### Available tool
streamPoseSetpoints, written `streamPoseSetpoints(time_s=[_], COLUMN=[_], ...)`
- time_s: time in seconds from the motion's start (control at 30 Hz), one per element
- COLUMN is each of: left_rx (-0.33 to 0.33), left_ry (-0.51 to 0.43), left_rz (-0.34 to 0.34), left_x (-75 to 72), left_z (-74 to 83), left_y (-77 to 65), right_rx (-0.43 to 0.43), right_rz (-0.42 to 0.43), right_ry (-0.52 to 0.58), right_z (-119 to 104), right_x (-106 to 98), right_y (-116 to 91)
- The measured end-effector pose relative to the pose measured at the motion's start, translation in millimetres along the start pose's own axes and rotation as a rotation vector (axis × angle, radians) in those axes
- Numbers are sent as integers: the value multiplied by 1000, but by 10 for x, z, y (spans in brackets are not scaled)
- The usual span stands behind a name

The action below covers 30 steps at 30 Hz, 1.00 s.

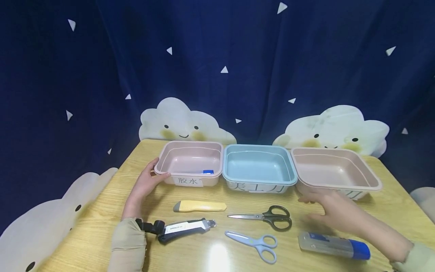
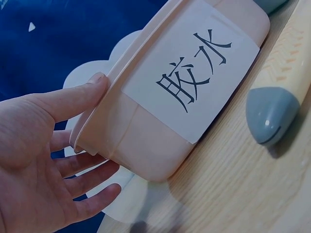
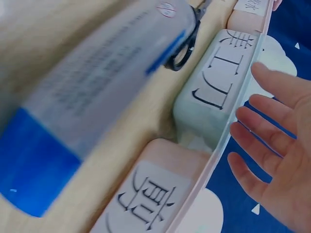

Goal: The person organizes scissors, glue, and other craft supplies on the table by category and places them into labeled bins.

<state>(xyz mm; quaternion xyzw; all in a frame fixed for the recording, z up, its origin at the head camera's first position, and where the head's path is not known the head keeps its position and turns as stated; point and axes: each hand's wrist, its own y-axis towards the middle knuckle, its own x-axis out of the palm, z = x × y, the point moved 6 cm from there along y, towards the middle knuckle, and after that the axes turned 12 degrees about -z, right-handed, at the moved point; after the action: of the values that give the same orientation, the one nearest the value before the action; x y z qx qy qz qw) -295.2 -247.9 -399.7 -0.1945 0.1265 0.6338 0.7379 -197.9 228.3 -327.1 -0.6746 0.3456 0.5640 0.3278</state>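
My left hand (image 1: pixel 144 185) holds the left pink bin (image 1: pixel 170 178) at its near left corner; in the left wrist view the thumb lies against the rim, the other fingers around the end. Inside this bin shows a small blue piece (image 1: pixel 208 172), the rest of it hidden by the front wall. Nothing is in my right hand (image 1: pixel 334 209), which hovers, fingers spread, in front of the right pink bin (image 1: pixel 374 186). Nearer me lies a clear glue bottle with a blue cap (image 1: pixel 334 245), large and blurred in the right wrist view.
Between the pink bins stands a blue bin (image 1: pixel 259 180). On the table lie a yellow utility knife (image 1: pixel 202 206), a black-and-white utility knife (image 1: pixel 185 228), black-handled scissors (image 1: pixel 272 217) and blue scissors (image 1: pixel 256 241). Labels mark the bin fronts; a dark blue curtain (image 1: pixel 204 34) hangs behind.
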Motion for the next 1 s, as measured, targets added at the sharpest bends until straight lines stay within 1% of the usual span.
streamPoseSetpoints(time_s=[0.03, 0.13, 0.23, 0.37, 0.47, 0.6, 0.77, 0.97, 1.0], left_rx=[-1, 6, 18, 27, 25, 20, 18, 4, 1], left_ry=[0, -1, -7, -12, -13, -16, -21, -26, -26], left_rz=[0, -6, -5, 1, 3, 5, 3, 2, 2], left_x=[1, 9, 10, -2, -15, -25, -21, -14, -15], left_z=[1, 6, 6, 8, 8, 7, 3, -24, -27], left_y=[2, 6, 13, 22, 24, 18, 8, 4, 4], right_rx=[16, 26, 12, 55, 64, 24, 46, 224, 240], right_rz=[-16, -69, -105, -220, -298, -334, -378, -518, -530], right_ry=[-3, -5, -15, 18, 38, 52, 126, 322, 343], right_z=[22, 84, 158, 295, 366, 418, 486, 566, 572], right_x=[24, 126, 242, 414, 538, 653, 753, 955, 977], right_y=[-34, -143, -238, -346, -424, -489, -497, -483, -478])
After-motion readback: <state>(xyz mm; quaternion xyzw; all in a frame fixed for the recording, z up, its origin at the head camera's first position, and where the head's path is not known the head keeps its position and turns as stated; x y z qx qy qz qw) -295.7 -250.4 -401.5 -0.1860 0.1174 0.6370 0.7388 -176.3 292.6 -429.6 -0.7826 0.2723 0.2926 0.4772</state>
